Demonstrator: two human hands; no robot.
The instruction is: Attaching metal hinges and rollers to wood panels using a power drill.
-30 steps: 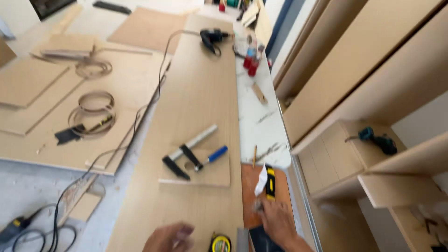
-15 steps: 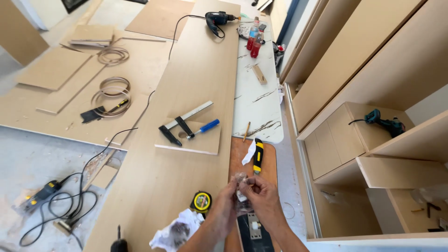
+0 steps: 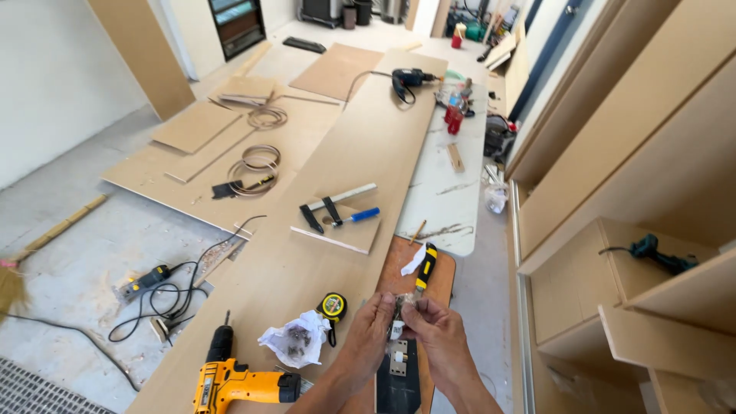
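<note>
Left hand [image 3: 369, 331] and right hand [image 3: 437, 331] meet over the board [image 3: 307, 253], fingertips pinching a small metal part [image 3: 400, 307]. Tape measure [image 3: 333, 306] just left, drill [image 3: 234, 379] lower left.

Single head camera looking steeply down, forward along long board [image 3: 360, 176]; hands close at bottom edge.

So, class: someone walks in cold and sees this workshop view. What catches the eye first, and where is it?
At bottom centre, the left hand and right hand meet around a small clear bag of hardware. Bottom left, a yellow cordless drill lies on the long wooden board. Beside it are an open white wrapper of screws and a yellow tape measure.
</note>
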